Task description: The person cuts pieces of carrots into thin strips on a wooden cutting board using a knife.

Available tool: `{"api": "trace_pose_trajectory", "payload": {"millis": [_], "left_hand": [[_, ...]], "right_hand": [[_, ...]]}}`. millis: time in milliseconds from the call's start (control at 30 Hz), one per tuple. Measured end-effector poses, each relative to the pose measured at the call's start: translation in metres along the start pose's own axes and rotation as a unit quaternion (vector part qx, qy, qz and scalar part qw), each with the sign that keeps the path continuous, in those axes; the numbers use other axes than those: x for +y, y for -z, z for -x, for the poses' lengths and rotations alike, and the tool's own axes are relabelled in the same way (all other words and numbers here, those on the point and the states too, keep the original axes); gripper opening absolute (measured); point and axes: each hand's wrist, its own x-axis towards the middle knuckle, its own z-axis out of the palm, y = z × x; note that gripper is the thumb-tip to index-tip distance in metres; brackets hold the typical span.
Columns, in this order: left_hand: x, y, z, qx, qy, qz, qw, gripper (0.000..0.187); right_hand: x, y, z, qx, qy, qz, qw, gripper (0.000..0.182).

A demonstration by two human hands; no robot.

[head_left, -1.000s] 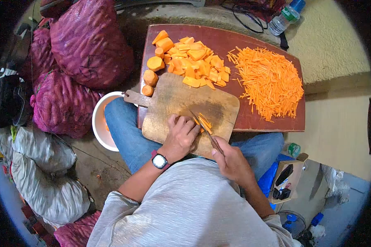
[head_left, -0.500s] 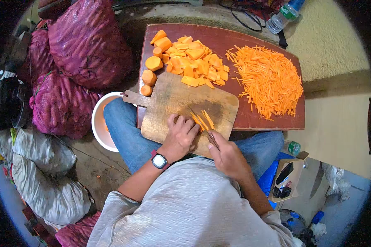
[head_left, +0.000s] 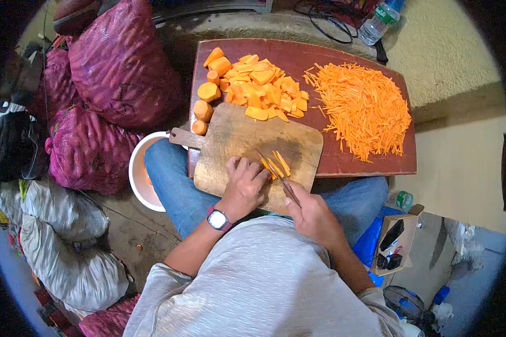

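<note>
A wooden cutting board (head_left: 225,135) with a short handle lies over the near edge of the red-brown table and above my lap. My right hand (head_left: 316,218) is wrapped round the handle of a knife (head_left: 289,192), whose thin blade points up and left across the board. On the blade's left side, my left hand (head_left: 244,182) presses carrot slices (head_left: 268,167) to the wood with curled fingertips, which partly cover them. Several cut carrot sticks (head_left: 282,163) lie just right of the blade.
The table (head_left: 326,50) bears carrot chunks (head_left: 202,110), a pile of carrot slices (head_left: 258,84) and a heap of carrot sticks (head_left: 371,112). A white basin (head_left: 138,174) stands by my left knee. Purple mesh sacks (head_left: 123,67) and white sacks (head_left: 67,247) crowd the left side.
The view has shifted slightly. Both hands stay at nearly the same place on the board, and the knife still lies between the left fingers and the cut sticks.
</note>
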Motion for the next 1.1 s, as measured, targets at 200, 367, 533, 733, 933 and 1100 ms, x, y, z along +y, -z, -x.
{"api": "trace_pose_trajectory", "payload": {"millis": [200, 367, 533, 733, 933, 1100], "left_hand": [[0.002, 0.0, -0.005, 0.023, -0.019, -0.015, 0.999, 0.038], [0.002, -0.002, -0.003, 0.022, 0.01, 0.0, 1.0, 0.023], [-0.001, -0.004, -0.005, 0.041, 0.019, 0.028, 0.999, 0.032], [0.005, -0.004, -0.011, 0.067, 0.054, 0.034, 0.996, 0.016], [0.0, -0.006, -0.017, 0.069, 0.063, 0.037, 0.995, 0.011], [0.001, -0.001, -0.021, 0.054, 0.071, 0.018, 0.996, 0.012]], "right_hand": [[-0.013, 0.0, -0.005, -0.018, -0.06, 0.042, 0.997, 0.038], [-0.01, 0.003, 0.006, 0.035, -0.021, -0.063, 0.997, 0.036], [-0.008, 0.008, 0.009, 0.018, -0.044, -0.068, 0.997, 0.038], [-0.003, 0.006, 0.015, 0.015, -0.005, -0.072, 0.997, 0.036], [-0.003, 0.019, 0.02, 0.003, -0.054, -0.044, 0.998, 0.038], [-0.002, 0.02, 0.026, 0.022, -0.017, -0.067, 0.997, 0.036]]}}
